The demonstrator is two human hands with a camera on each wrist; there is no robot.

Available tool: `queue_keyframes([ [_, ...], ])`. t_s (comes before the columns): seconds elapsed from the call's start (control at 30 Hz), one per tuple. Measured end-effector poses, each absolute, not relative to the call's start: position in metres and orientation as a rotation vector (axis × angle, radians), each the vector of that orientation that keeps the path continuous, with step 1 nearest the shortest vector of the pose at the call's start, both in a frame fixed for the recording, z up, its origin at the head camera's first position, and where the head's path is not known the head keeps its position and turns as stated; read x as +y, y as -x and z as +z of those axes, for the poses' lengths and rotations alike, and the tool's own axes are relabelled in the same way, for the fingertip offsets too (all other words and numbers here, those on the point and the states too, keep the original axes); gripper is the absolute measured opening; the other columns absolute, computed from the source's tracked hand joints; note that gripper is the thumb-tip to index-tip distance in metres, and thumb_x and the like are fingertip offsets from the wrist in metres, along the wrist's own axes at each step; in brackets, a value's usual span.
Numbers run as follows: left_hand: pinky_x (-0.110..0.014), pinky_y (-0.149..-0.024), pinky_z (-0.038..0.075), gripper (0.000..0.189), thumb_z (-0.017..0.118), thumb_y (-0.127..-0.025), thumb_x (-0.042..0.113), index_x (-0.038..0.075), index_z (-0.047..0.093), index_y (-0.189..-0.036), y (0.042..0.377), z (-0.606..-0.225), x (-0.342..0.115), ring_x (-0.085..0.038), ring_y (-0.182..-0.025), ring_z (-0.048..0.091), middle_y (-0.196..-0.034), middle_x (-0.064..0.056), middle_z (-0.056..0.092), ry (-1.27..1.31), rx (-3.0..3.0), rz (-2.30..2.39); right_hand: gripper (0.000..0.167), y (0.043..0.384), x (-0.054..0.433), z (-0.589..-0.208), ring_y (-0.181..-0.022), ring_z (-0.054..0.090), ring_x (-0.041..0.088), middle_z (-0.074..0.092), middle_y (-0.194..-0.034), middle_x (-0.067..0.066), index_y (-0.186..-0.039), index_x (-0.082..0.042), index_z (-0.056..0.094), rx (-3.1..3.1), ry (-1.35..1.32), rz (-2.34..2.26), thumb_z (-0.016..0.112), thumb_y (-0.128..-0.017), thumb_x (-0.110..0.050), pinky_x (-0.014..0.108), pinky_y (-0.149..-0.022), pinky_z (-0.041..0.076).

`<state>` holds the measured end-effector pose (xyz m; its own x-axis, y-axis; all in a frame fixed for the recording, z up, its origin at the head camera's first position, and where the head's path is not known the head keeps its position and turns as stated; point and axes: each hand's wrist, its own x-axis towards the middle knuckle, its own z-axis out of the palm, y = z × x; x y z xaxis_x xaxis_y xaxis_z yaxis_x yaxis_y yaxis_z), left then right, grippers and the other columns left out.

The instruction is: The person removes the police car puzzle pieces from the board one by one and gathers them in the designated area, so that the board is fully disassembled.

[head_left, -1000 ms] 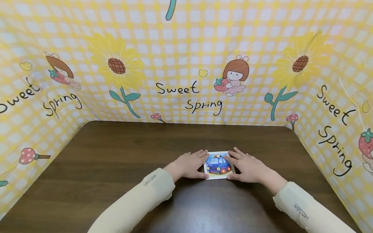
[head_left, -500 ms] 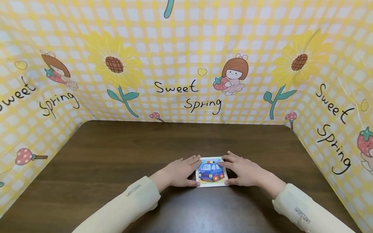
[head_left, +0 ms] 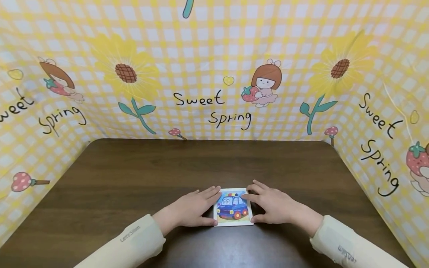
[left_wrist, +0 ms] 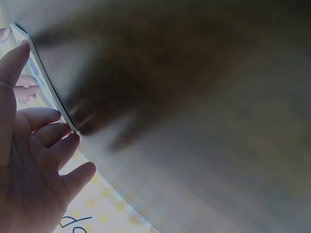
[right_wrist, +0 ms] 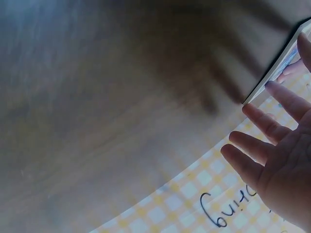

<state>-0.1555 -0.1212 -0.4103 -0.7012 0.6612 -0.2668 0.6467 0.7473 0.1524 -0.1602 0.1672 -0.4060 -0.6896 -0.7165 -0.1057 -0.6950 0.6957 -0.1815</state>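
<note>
A small square board point(head_left: 232, 207) with a white rim and a blue cartoon car picture lies flat on the dark wooden table. At its left side is my left hand point(head_left: 190, 208), fingers mostly straight, with thumb at the near corner and fingertips at the far corner. My right hand point(head_left: 276, 205) spreads along the opposite side, an index fingertip over the picture and the thumb by the near corner. Both wrist views show the board's thin edge point(left_wrist: 47, 85) against extended fingers; the right palm point(right_wrist: 286, 165) is visible.
The brown table point(head_left: 161, 167) extends around the hands, with rounded far corners. A yellow checked cloth point(head_left: 201, 56) printed with flowers and "Sweet Spring" stands behind it and along both sides.
Both hands have slid the board across the table towards the body and somewhat to the left. The fingers keep their places at its sides, and the head view has shifted slightly.
</note>
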Motion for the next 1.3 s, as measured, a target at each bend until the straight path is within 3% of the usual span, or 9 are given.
queue_keyframes([
  [0.3,-0.053,-0.114,0.038,0.086,0.05,-0.094,0.066,0.012,0.028,-0.158,0.139,-0.41,-0.131,-0.022,-0.153,0.024,-0.167,-0.005,0.021,-1.08,2.659,0.051,0.067,0.146,0.159,-0.405,-0.144,0.037,0.042,0.05,-0.142,0.007,-0.142,-0.019,0.056,2.758,1.18,-0.123,0.073,-0.085,-0.052,0.054,-0.083,0.057],
  [0.6,-0.053,-0.112,0.041,0.087,0.052,-0.093,0.066,0.012,0.03,-0.157,0.127,-0.41,-0.137,-0.022,-0.152,0.027,-0.166,-0.004,0.022,-1.063,2.668,0.106,0.065,0.137,0.157,-0.406,-0.141,0.042,0.038,0.053,-0.14,0.004,-0.14,-0.023,0.058,2.779,1.211,-0.107,0.072,-0.085,-0.054,0.051,-0.079,0.059],
  [0.83,-0.049,-0.111,0.043,0.089,0.059,-0.091,0.063,0.01,0.031,-0.157,0.124,-0.409,-0.136,-0.025,-0.152,0.027,-0.166,-0.006,0.023,-1.034,2.671,0.193,0.058,0.139,0.157,-0.401,-0.136,0.047,0.032,0.055,-0.139,0.003,-0.136,-0.021,0.061,2.772,1.206,-0.162,0.072,-0.087,-0.05,0.047,-0.083,0.058],
  [1.0,-0.05,-0.11,0.043,0.094,0.057,-0.09,0.066,0.007,0.029,-0.157,0.122,-0.409,-0.137,-0.027,-0.153,0.025,-0.167,-0.007,0.02,-0.962,2.682,0.266,0.05,0.146,0.153,-0.395,-0.119,0.054,0.022,0.061,-0.128,0.001,-0.131,-0.017,0.065,2.764,1.159,-0.298,0.073,-0.088,-0.041,0.04,-0.086,0.057],
  [1.13,-0.051,-0.109,0.043,0.095,0.055,-0.089,0.069,0.006,0.03,-0.156,0.121,-0.412,-0.137,-0.028,-0.152,0.026,-0.166,-0.009,0.022,-0.917,2.706,0.278,0.045,0.156,0.143,-0.391,-0.109,0.055,0.019,0.063,-0.121,-0.001,-0.13,-0.017,0.066,2.746,1.112,-0.38,0.075,-0.089,-0.034,0.039,-0.088,0.054],
  [1.3,-0.05,-0.11,0.043,0.095,0.055,-0.089,0.069,0.005,0.032,-0.155,0.119,-0.417,-0.136,-0.029,-0.152,0.027,-0.165,-0.011,0.025,-0.89,2.732,0.259,0.041,0.165,0.125,-0.39,-0.108,0.057,0.02,0.064,-0.12,0.0,-0.128,-0.015,0.067,2.678,1.078,-0.477,0.073,-0.091,-0.031,0.04,-0.09,0.053],
])
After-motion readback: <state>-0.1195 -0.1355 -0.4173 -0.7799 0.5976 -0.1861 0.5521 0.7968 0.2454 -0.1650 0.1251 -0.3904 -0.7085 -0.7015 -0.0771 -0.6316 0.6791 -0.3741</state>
